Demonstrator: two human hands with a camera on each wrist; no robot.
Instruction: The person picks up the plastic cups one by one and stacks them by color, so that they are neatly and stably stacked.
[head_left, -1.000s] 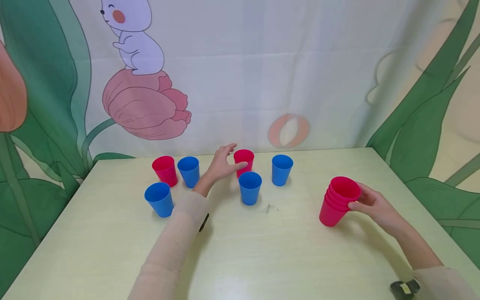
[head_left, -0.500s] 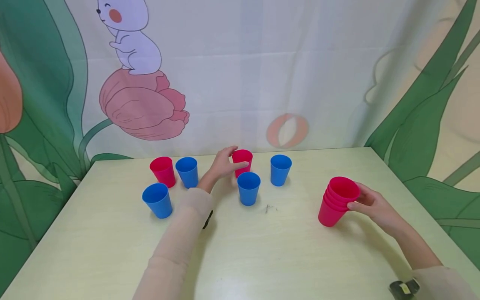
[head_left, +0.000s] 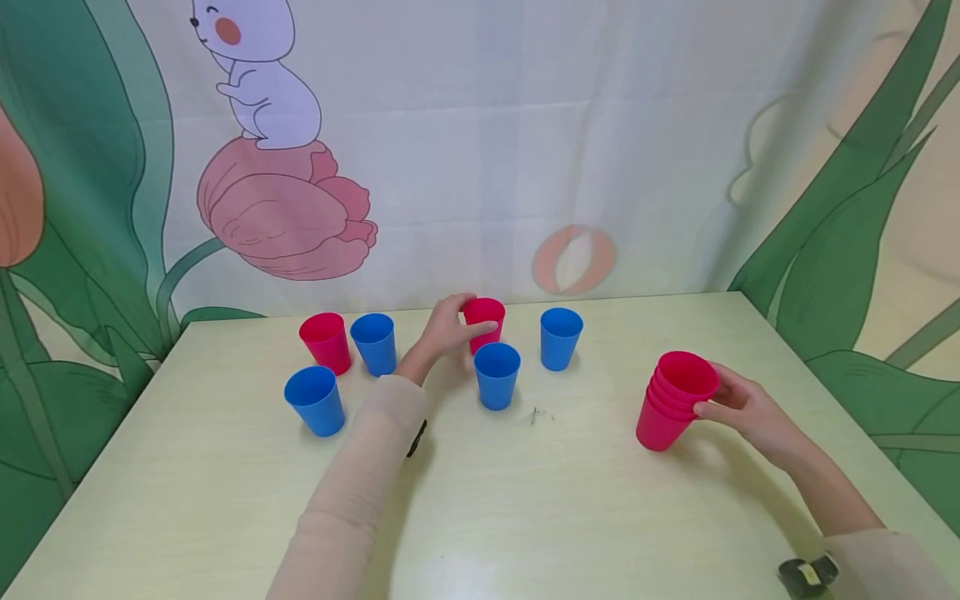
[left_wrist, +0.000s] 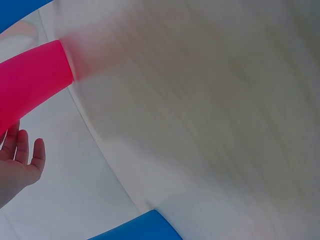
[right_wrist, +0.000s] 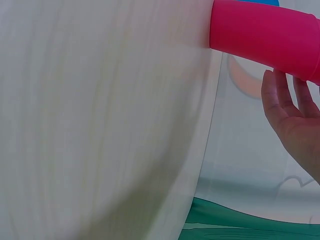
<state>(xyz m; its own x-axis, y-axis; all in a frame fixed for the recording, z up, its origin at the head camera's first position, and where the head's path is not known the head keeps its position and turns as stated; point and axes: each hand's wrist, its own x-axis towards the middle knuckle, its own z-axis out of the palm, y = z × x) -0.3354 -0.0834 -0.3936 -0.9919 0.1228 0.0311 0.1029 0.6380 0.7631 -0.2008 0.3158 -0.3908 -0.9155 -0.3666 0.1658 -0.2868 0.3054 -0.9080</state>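
Note:
At the back middle of the table, a red cup (head_left: pixel 485 312) stands upright in the head view. My left hand (head_left: pixel 444 332) holds it from the left, thumb across its front and fingers at its far side. The left wrist view shows the same cup (left_wrist: pixel 35 80) with fingertips against its side. On the right side, a stack of nested red cups (head_left: pixel 662 423) stands on the table. My right hand (head_left: pixel 753 417) grips this stack from the right near its rims, thumb in front. Fingers touch the stack (right_wrist: pixel 265 37) in the right wrist view too.
A blue cup (head_left: pixel 497 379) stands just in front of the held red cup, and another blue cup (head_left: pixel 560 342) to its right. Left of the left forearm stand a red cup (head_left: pixel 327 346) and two blue cups (head_left: pixel 375 346). A printed curtain (head_left: pixel 645 167) backs the table (head_left: pixel 525 517).
Over the last second my left hand moved slightly right, closing in on the back red cup. My right hand and its stack have stayed in place. The head view shifted slightly.

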